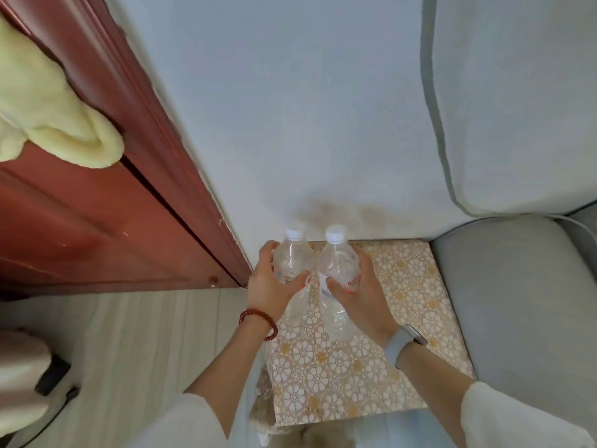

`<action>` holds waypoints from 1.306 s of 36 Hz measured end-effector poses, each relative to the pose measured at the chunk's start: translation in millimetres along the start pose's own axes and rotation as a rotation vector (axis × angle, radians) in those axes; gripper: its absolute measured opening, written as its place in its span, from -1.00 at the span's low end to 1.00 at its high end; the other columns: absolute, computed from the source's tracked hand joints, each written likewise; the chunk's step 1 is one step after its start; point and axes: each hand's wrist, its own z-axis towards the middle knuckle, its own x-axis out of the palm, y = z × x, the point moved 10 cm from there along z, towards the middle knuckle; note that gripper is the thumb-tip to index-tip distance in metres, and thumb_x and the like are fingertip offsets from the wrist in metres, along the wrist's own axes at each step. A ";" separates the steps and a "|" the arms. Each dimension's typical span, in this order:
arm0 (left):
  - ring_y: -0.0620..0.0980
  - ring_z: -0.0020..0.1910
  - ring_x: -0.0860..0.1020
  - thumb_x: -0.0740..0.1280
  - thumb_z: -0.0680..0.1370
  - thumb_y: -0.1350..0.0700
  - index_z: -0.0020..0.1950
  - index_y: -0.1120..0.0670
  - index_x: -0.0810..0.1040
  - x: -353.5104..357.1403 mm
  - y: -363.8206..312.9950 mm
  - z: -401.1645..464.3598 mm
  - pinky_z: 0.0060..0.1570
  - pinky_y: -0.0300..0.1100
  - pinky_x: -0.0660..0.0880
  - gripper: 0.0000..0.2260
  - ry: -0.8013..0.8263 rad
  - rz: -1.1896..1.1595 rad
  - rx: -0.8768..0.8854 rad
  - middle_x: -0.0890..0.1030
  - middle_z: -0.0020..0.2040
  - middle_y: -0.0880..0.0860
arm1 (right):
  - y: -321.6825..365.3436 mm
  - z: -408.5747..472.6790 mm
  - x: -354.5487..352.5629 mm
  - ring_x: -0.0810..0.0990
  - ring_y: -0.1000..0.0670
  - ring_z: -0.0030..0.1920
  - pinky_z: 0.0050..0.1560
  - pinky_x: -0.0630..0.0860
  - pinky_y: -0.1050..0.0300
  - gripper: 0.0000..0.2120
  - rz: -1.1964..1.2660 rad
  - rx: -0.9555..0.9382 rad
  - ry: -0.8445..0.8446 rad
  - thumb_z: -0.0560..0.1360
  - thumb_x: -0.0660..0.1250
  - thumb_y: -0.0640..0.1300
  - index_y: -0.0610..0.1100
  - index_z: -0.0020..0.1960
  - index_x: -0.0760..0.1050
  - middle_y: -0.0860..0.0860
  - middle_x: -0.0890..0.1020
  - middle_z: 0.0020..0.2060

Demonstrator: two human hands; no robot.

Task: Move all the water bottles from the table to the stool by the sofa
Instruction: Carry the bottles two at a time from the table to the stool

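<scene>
Two clear water bottles with white caps stand side by side over the stool [403, 318], whose top has a gold and white flower pattern. My left hand [268, 286] grips the left bottle [292, 253] around its body. My right hand [361, 292] grips the right bottle [337, 263] the same way. Both bottles are upright over the stool's far left part. Whether their bases touch the stool is hidden by my hands.
A grey sofa seat [517, 302] lies right of the stool, with a pale cushion [517, 108] above it. A white wall [290, 108] is behind the stool. A red-brown door [97, 221] stands at left, a yellow towel [48, 108] hanging on it.
</scene>
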 end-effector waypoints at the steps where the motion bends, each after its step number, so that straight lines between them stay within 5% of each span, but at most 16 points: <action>1: -0.03 0.07 0.51 0.52 0.32 0.03 0.30 0.03 0.28 2.0 2.5 9.4 0.05 -0.16 0.50 -0.36 0.003 -0.002 0.008 0.51 0.14 -0.01 | 0.4 8.8 1.0 0.50 0.19 0.11 0.06 0.46 0.26 -0.48 0.015 -0.010 -0.012 0.42 0.40 -0.10 0.17 0.24 0.20 0.28 0.44 0.11; 6: -0.05 0.07 0.49 0.52 0.32 0.08 0.23 -0.02 0.25 9.9 13.7 40.3 0.08 -0.19 0.47 -0.39 0.014 -0.036 0.022 0.43 0.04 -0.21 | -10.4 40.1 6.5 0.50 0.06 0.08 0.00 0.47 0.26 -0.40 0.063 -0.015 -0.090 0.36 0.46 -0.10 0.06 0.26 0.19 0.16 0.44 0.08; 9: -0.09 0.07 0.42 0.50 0.34 0.07 0.27 -0.02 0.24 13.6 20.5 47.0 0.07 -0.25 0.39 -0.38 0.032 0.021 0.027 0.43 0.11 -0.11 | -20.4 47.6 12.1 0.49 0.03 0.13 0.00 0.49 0.25 -0.39 0.063 -0.023 -0.105 0.36 0.46 -0.11 0.09 0.22 0.15 0.07 0.44 0.14; 18: -0.14 0.16 0.38 0.49 0.35 0.14 0.33 0.01 0.27 13.4 8.3 59.4 0.18 -0.02 0.47 -0.38 0.171 0.163 0.117 0.37 0.26 -0.07 | -30.6 44.2 11.9 0.26 0.01 0.42 0.40 0.31 -0.09 -0.20 0.038 0.010 -0.014 0.37 0.44 -0.06 0.14 0.43 0.02 0.03 0.25 0.41; 22: -0.01 0.22 0.42 0.49 0.34 0.16 0.30 0.05 0.31 10.8 -3.4 59.8 0.17 -0.11 0.44 -0.41 0.182 0.264 0.169 0.30 0.31 -0.01 | -3.2 43.0 0.6 0.30 0.09 0.36 0.31 0.36 0.10 -0.31 -0.103 -0.106 -0.011 0.44 0.37 -0.06 0.09 0.44 0.08 0.08 0.29 0.37; 27: -0.03 0.24 0.37 0.47 0.36 0.04 0.30 -0.05 0.35 5.1 -26.6 59.6 0.15 -0.09 0.43 -0.45 0.133 0.305 0.200 0.33 0.29 -0.01 | 11.9 49.2 -8.3 0.48 0.00 0.18 0.14 0.54 -0.07 -0.61 -0.276 -0.180 0.007 0.49 0.30 -0.09 0.02 0.28 0.30 0.02 0.44 0.23; 35: 0.04 0.16 0.48 0.43 0.41 0.16 0.25 0.03 0.45 1.6 -39.8 67.6 0.17 0.03 0.47 -0.58 0.194 0.284 0.155 0.50 0.23 0.03 | 24.0 56.8 -13.6 0.48 0.02 0.00 -0.16 0.53 0.11 -0.63 -0.278 -0.164 -0.174 0.45 0.35 -0.08 -0.10 0.21 0.36 -0.05 0.43 0.16; 38: 0.04 0.14 0.49 0.43 0.41 0.17 0.19 0.03 0.48 0.9 -42.2 67.0 0.17 0.02 0.47 -0.63 0.208 0.271 0.168 0.53 0.19 0.02 | 29.3 62.5 -9.9 0.48 -0.01 -0.03 -0.14 0.51 0.10 -0.63 -0.263 -0.160 -0.184 0.45 0.37 -0.08 -0.10 0.20 0.37 -0.06 0.43 0.15; 42: 0.06 -0.04 0.52 0.40 0.43 0.18 0.07 0.00 0.50 -4.7 -47.8 69.6 -0.09 -0.11 0.48 -0.75 0.155 0.306 0.182 0.57 -0.04 0.00 | 35.1 72.7 -5.1 0.50 -0.05 0.04 -0.05 0.49 0.08 -0.64 -0.220 -0.148 -0.177 0.44 0.37 -0.10 -0.11 0.19 0.37 -0.08 0.43 0.16; 47: 0.04 0.07 0.50 0.42 0.40 0.20 0.16 0.00 0.49 -8.6 -47.1 72.4 0.06 0.02 0.51 -0.65 0.108 0.291 0.212 0.51 0.16 -0.03 | 42.6 82.5 -0.3 0.49 -0.05 0.02 -0.05 0.50 0.04 -0.65 -0.236 -0.153 -0.152 0.45 0.36 -0.11 -0.12 0.19 0.36 -0.09 0.44 0.16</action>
